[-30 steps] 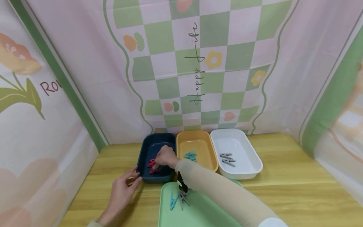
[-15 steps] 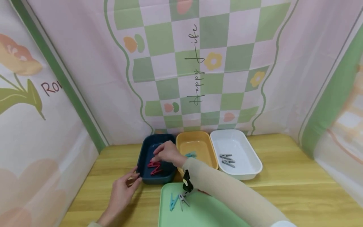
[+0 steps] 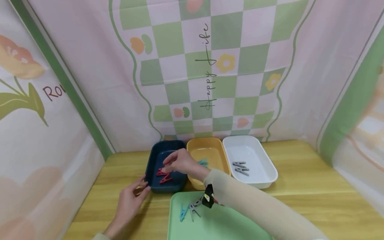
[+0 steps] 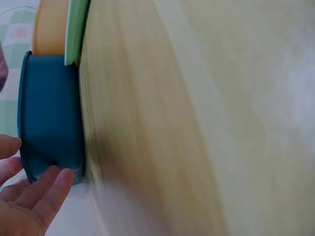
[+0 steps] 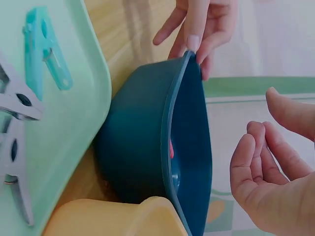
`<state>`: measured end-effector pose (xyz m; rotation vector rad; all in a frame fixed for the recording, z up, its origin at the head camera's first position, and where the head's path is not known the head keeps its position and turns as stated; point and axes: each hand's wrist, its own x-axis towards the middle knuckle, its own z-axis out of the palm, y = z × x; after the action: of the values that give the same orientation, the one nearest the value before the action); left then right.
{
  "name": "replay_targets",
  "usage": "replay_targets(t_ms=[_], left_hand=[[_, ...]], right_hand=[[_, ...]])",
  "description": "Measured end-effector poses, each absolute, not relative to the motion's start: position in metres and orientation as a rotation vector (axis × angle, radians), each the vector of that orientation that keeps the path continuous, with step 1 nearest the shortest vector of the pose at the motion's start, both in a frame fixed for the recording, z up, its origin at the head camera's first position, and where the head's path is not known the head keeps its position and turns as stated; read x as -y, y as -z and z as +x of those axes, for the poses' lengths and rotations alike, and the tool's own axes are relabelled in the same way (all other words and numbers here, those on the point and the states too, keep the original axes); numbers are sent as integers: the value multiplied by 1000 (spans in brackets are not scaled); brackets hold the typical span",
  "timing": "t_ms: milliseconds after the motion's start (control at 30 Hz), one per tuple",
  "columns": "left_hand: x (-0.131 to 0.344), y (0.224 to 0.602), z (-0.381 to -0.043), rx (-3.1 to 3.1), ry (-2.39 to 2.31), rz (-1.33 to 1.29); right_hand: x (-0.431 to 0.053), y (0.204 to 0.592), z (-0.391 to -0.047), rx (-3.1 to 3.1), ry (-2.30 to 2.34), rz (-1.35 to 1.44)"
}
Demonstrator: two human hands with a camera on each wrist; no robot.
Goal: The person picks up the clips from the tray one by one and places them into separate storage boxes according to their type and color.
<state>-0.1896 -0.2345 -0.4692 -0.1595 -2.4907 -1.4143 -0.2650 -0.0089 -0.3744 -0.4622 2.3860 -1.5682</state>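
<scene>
My left hand touches the near left corner of a dark blue bin with its fingertips, against the outer wall and rim. Inside that bin lie red clothespins, partly covered by my right hand. The right hand hovers over the bin with nothing in it. In the right wrist view, its thumb stands apart from the loosely bent fingers. A green tray in front bears a light blue clothespin and grey clothespins; my right forearm hides part of it.
A yellow bin holding light blue clothespins stands against the blue one. To its right, a white bin contains grey clothespins. The bins stand along the back of the wooden table, before a patterned cloth.
My right hand has let go of a red clothespin in the blue bin, risen off it and drawn slightly back to the right. My left hand has stayed at the bin's corner.
</scene>
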Motion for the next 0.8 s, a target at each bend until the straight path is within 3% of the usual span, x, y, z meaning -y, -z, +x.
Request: replay_targets(t_ms=[500, 800], left_hand=[[234, 472, -191, 2456, 1405, -177], [235, 473, -190, 2410, 1418, -224]], right_hand=[[-19, 372, -221, -2408, 1559, -677], [-41, 381, -201, -2364, 1541, -659]])
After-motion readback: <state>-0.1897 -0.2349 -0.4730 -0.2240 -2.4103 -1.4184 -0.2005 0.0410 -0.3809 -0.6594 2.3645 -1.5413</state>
